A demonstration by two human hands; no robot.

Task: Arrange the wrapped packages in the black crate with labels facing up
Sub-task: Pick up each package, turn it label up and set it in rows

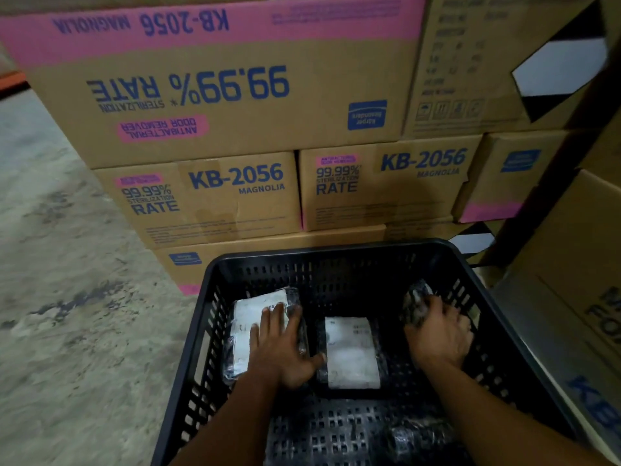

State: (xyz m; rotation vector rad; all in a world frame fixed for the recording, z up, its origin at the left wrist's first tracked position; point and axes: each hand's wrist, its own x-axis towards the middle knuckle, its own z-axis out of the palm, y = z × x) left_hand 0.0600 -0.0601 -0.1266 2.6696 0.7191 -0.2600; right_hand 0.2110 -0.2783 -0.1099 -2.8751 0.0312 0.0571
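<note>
Pressing my left hand [282, 344] open-fingered on the white-labelled wrapped package [258, 334] by the black slotted plastic crate [336, 260]'s left wall; right hand [440, 331] grips a dark wrapped package [415, 302] at its right wall; slippery film could let it flip label-down

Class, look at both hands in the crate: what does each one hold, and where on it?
Left hand lies flat on the left package's label, not gripping. Right hand grips the dark package at its near end.

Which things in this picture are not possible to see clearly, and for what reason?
Head view only:
- Text on the white label of the middle wrapped package: blurred, too small.
- Label of the dark wrapped package at the crate's right wall: hidden by the right hand; facing unclear.
- Left wrapped package: partly covered by the left hand.
- Near side of the black slotted plastic crate: cut off by the bottom edge.
</note>
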